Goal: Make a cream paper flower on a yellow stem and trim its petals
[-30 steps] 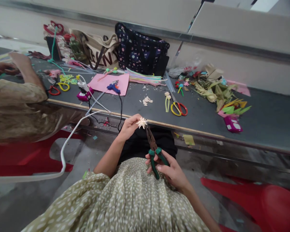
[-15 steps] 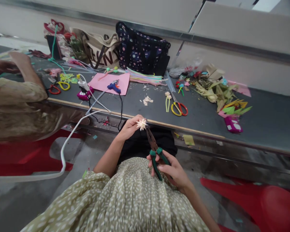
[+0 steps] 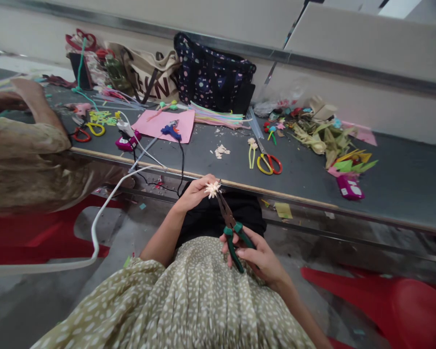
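Observation:
Between the fingers of my left hand is a small cream-coloured flower with many narrow petals, held just in front of the table edge. My right hand grips long-nose pliers by their green handles. The brown jaws point up and away, their tips at the flower's right side; whether they pinch a petal is too small to tell. Cream scraps lie on the table beyond my hands. To their right rest scissors with red and yellow handles, beside another small flower on pale yellow stems.
On the dark table, a blue glue gun sits on pink paper. Bags stand along the back. Dried husks lie to the right. A white cable hangs at left, near another person's arm.
The pliers' tips have shifted slightly left, closer against the flower. The flower has turned a little in my left fingers. Little else differs.

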`<control>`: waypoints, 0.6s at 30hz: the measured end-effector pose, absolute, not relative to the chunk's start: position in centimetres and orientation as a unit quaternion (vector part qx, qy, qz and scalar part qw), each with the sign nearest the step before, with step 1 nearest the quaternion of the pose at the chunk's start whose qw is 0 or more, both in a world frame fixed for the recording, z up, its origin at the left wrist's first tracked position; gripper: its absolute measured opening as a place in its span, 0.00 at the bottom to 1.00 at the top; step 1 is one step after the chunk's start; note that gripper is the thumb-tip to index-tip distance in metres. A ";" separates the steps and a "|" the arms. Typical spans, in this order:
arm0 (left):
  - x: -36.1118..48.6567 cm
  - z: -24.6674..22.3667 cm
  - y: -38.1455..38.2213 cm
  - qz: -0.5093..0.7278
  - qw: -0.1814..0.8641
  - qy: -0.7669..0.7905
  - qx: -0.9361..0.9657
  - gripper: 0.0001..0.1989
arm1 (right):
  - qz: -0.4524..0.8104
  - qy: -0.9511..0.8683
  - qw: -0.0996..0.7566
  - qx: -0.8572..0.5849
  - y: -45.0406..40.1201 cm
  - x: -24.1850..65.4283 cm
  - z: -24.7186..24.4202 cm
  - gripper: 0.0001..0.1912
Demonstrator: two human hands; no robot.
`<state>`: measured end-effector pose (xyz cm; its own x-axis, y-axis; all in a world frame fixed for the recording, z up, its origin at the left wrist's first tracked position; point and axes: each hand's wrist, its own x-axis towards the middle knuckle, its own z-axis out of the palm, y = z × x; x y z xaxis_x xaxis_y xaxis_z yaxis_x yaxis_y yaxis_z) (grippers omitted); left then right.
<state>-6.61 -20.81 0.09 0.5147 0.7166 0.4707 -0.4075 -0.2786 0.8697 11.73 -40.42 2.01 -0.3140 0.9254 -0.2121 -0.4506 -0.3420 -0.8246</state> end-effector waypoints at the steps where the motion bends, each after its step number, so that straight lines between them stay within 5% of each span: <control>1: -6.6 0.1 -20.8 0.476 0.589 0.121 0.642 0.18 | 0.739 -0.332 0.467 -0.354 -40.4 11.7 2.1 0.08; 18: -6.5 -0.3 -20.9 0.477 0.592 0.159 0.630 0.15 | 0.705 -0.348 0.472 -0.399 -40.5 11.0 1.4 0.07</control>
